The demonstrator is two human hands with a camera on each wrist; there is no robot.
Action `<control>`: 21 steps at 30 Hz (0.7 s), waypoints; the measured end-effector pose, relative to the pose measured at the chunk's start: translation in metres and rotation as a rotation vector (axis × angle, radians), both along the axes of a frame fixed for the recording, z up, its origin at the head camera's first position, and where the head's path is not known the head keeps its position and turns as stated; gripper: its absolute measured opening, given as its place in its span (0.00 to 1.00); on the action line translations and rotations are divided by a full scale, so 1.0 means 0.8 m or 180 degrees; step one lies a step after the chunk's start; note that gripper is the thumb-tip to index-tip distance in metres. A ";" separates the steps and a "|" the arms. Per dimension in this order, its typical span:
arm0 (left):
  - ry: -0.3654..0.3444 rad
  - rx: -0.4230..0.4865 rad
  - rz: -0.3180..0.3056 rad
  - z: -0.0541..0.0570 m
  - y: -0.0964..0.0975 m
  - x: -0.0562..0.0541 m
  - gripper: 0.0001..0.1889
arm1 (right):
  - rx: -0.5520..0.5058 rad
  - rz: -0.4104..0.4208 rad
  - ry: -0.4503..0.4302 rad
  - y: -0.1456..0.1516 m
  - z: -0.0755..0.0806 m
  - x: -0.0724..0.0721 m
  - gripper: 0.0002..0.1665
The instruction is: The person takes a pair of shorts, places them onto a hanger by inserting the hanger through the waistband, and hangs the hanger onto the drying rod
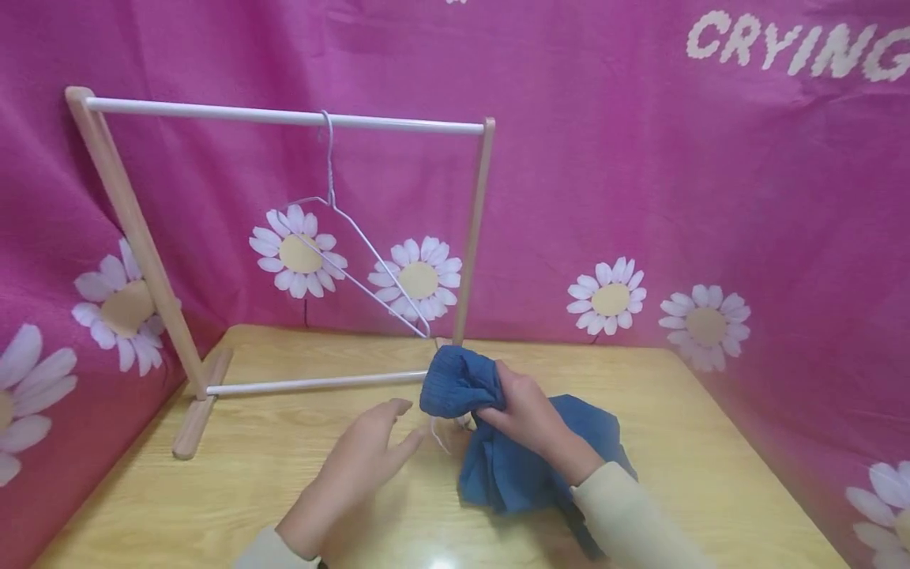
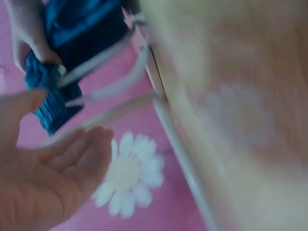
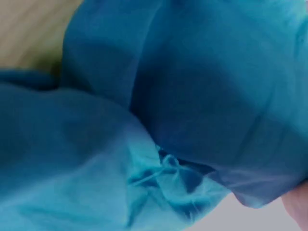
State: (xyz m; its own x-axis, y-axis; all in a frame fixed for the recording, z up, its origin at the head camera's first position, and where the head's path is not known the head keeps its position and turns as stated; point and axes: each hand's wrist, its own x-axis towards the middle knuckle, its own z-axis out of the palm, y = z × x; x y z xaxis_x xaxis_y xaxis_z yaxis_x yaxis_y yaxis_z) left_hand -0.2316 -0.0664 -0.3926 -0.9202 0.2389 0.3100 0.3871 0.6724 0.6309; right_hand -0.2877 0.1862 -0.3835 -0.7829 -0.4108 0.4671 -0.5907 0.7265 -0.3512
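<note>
My right hand grips a dark blue cloth garment by its gathered, ribbed band. The rest of the garment drapes below that wrist, over the table. A thin white cord dangles beneath the band; in the left wrist view, pale cords stretch blurred away from the bunched cloth. My left hand is just left of the band, thumb and fingers spread apart with nothing between them. Blue folds fill most of the right wrist view, with loose threads and a bit of skin at the right edge.
Behind the hands at left stands a garment rack with wooden posts and white bars. A wire hanger hangs from its top bar, its lower corner close above the garment. A pink flowered cloth surrounds the wooden table.
</note>
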 end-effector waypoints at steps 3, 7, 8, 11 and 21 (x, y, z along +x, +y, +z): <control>-0.0554 0.0688 -0.0047 0.004 0.009 -0.004 0.30 | -0.0013 0.0014 0.0046 -0.006 -0.006 0.004 0.28; -0.0784 0.0918 -0.0030 0.000 0.018 -0.015 0.31 | -0.0033 0.0018 0.0028 -0.013 -0.012 0.007 0.28; -0.0747 0.0886 -0.0019 -0.003 0.019 -0.019 0.31 | -0.0040 0.0013 0.0005 -0.014 -0.013 0.007 0.29; -0.0615 0.0842 0.0001 -0.010 0.021 -0.025 0.30 | -0.0002 -0.0041 -0.0046 -0.017 -0.015 0.006 0.29; -0.0202 0.0860 0.0303 -0.009 0.007 -0.028 0.21 | 0.0287 0.0202 -0.0358 -0.008 -0.025 0.008 0.29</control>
